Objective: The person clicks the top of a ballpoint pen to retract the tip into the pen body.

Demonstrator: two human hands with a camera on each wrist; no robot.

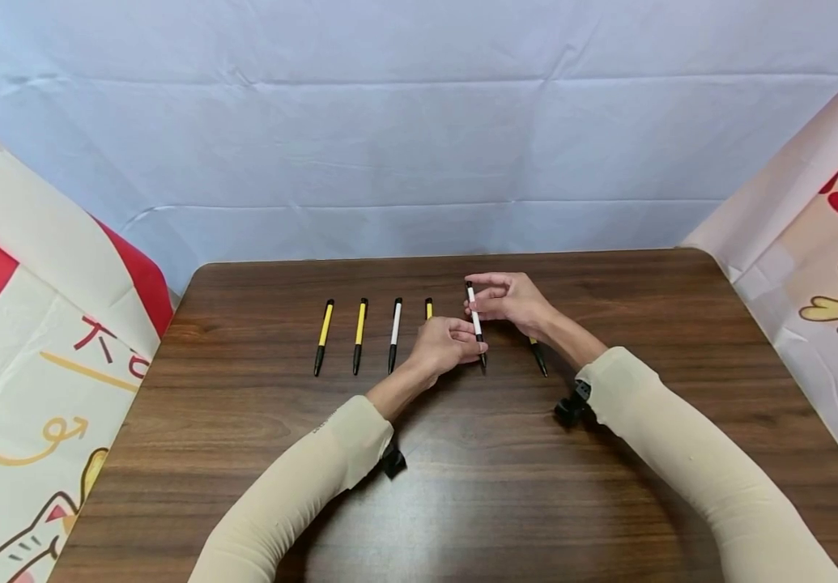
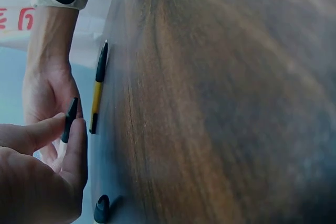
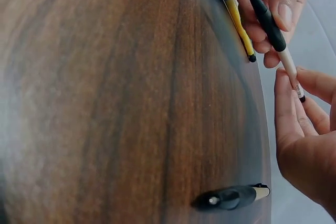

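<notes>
A white pen [image 1: 474, 314] with a black grip and black top is held between both hands, tip towards me. My left hand [image 1: 444, 348] pinches it by the black grip, thumb and fingers on either side. Near the pen's top, my right hand [image 1: 512, 300] holds it between thumb and fingers. In the right wrist view the white pen [image 3: 286, 61] is raised off the table. A yellow pen [image 1: 429, 308] lies partly hidden behind my left hand. Another yellow pen [image 1: 538, 358] sits under my right wrist, its upper part covered.
Left of my hands, a yellow pen [image 1: 324, 336], a second yellow pen [image 1: 360, 336] and a white pen [image 1: 395, 334] lie side by side on the brown wooden table [image 1: 244, 421]. A pale cloth backdrop [image 1: 404, 146] hangs behind the table's far edge.
</notes>
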